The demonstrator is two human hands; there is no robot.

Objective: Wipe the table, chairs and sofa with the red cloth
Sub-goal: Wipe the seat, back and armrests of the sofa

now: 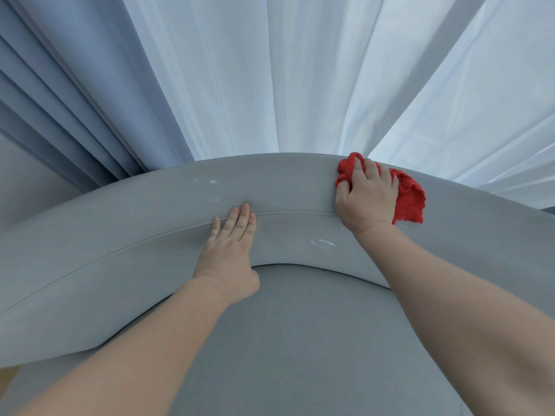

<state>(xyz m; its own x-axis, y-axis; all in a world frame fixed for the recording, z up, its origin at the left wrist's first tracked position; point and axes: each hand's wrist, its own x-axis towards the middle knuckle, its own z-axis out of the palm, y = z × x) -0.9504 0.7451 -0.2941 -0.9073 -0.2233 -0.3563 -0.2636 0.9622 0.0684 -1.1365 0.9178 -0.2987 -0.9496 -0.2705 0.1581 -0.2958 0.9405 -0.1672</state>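
Wiping the sofa [300,340] now, along the rounded top of its backrest [120,223], far side of the scene.

Risks first. Could snag the curtain [270,85]: hangs just behind the backrest, right at the fingertips of the right hand [365,196], so a push too far over the far edge would likely drag the sheer fabric along. Could lose the cloth [410,199] behind the sofa: much of it lies loose to the right of the hand, on a surface that curves away, and a slack hold on a far stroke might let it slide off the back. Could miss dirt: pale smudges [322,243] on the backrest's near face, and more [213,183] on top to the left, all well apart from the cloth; staying on the right end would leave them. Could also skid off the curve, since the left hand [231,250] only presses flat for support, holding nothing, fingers straight and together across the seam [285,212].

Cloth against grip: bunched under the right palm and fingers, curled down over it, pressed onto the backrest top. Red edges poking out at the far left by the fingertips; a larger flap spilling out to the right and near side of the hand. Table and chairs not in view.
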